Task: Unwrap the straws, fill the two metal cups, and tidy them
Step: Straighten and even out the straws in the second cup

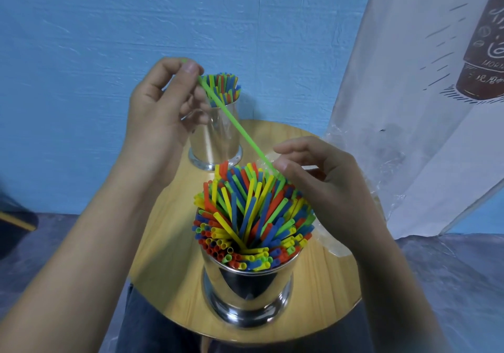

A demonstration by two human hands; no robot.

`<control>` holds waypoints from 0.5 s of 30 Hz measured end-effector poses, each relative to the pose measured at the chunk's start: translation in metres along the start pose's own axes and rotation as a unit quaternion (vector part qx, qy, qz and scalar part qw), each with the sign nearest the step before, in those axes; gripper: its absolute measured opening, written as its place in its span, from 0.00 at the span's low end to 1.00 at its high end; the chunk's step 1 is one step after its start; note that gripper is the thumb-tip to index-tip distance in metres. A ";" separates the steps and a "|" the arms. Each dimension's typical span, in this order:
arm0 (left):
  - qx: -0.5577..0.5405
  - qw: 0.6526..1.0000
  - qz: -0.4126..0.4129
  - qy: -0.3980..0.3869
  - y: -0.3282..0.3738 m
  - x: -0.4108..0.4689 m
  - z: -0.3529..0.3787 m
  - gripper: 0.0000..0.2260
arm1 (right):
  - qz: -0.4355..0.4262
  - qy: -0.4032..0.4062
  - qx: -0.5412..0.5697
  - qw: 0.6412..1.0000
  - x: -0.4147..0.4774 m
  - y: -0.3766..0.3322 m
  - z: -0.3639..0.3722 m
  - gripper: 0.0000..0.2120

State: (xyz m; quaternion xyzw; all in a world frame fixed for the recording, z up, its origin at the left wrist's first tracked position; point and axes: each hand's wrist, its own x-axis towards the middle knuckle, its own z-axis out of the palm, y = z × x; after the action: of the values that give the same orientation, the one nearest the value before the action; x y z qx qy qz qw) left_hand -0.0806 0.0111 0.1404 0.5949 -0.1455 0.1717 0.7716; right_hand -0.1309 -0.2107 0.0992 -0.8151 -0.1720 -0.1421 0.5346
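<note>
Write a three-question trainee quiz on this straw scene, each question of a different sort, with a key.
1. True or false: the far metal cup stands empty.
2. What colour is the lone straw pinched at its ends by the left hand and the right hand? A red, B green, C blue.
3. Fill in: the near metal cup and the far one stand on a round ______ table.

Key: 1 false, it holds coloured straws; 2 B; 3 wooden.
</note>
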 end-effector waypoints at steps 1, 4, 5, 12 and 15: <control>-0.008 1.000 -0.003 0.008 0.000 0.000 -0.001 0.06 | -0.005 0.002 -0.001 1.000 0.000 0.000 0.000 0.07; -0.029 0.999 -0.013 0.028 0.001 0.001 -0.001 0.07 | -0.019 0.015 0.011 1.000 0.000 -0.002 -0.001 0.10; -0.029 0.999 -0.015 0.031 0.000 0.001 -0.002 0.07 | -0.025 0.021 0.019 0.999 -0.001 -0.003 -0.001 0.10; 0.083 0.995 -0.062 -0.010 -0.012 -0.001 -0.010 0.07 | -0.022 0.106 0.169 0.980 -0.002 -0.003 -0.008 0.07; 0.206 0.966 -0.113 -0.109 -0.014 -0.002 -0.012 0.04 | -0.012 0.151 0.250 0.956 -0.001 -0.002 -0.014 0.06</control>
State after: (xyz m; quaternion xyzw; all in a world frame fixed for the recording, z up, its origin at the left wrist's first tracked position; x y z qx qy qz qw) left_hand -0.0763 0.0195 0.1243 0.7690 -0.1221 0.0434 0.6260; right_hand -0.1328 -0.2235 0.1058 -0.6220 -0.1293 -0.2224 0.7395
